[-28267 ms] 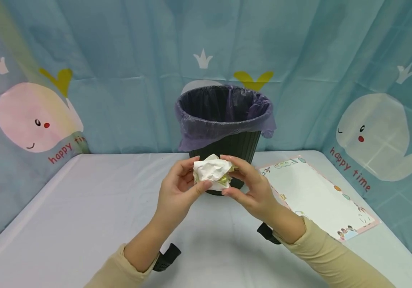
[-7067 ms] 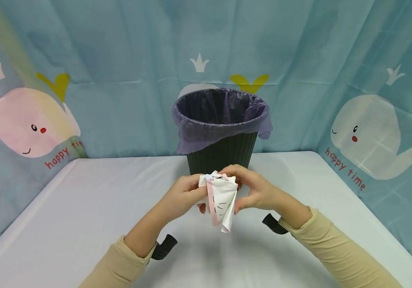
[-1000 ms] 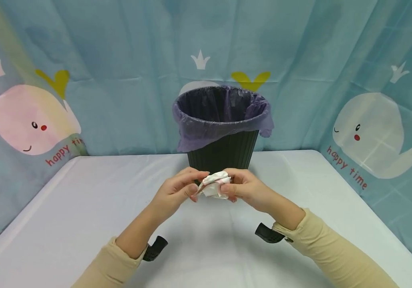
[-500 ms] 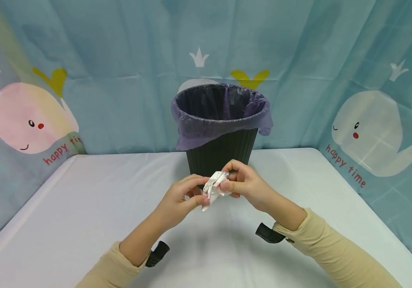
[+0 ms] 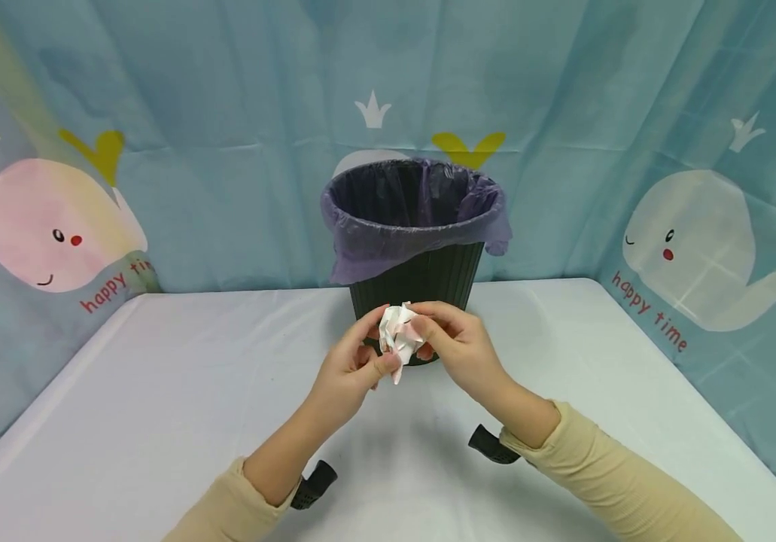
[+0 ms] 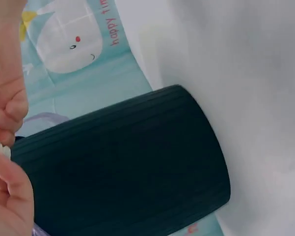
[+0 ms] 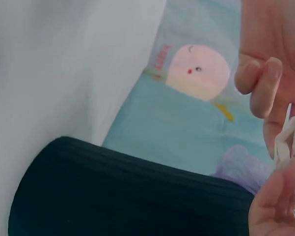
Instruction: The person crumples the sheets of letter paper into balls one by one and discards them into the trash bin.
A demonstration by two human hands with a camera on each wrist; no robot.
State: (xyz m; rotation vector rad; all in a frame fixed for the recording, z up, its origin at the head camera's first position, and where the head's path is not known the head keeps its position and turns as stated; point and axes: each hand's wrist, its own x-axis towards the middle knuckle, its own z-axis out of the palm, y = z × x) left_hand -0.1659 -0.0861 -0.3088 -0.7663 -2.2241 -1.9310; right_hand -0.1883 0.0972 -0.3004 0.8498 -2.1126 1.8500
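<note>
A small crumpled piece of white and pink paper (image 5: 399,331) is held between both hands above the table, before the bin. My left hand (image 5: 343,373) pinches its left and lower side with thumb and fingers. From the right, my right hand (image 5: 465,346) grips it, thumb pressed on the near face. In the left wrist view the paper (image 6: 1,149) shows only partly at the left edge. The right wrist view shows more of the crumpled paper (image 7: 293,140) at its right edge. Fingers hide much of it.
Directly behind the hands stands a dark ribbed bin (image 5: 428,275) with a purple bag (image 5: 388,245) folded over its rim. A white cloth covers the table (image 5: 191,391). Blue curtains (image 5: 238,211) with whale prints hang at the back and sides.
28.3 s ago a bordered sheet lay on the table's right and the hands held another crumpled paper. By 7.1 s ago that sheet was gone and the held paper was larger; now it is compact.
</note>
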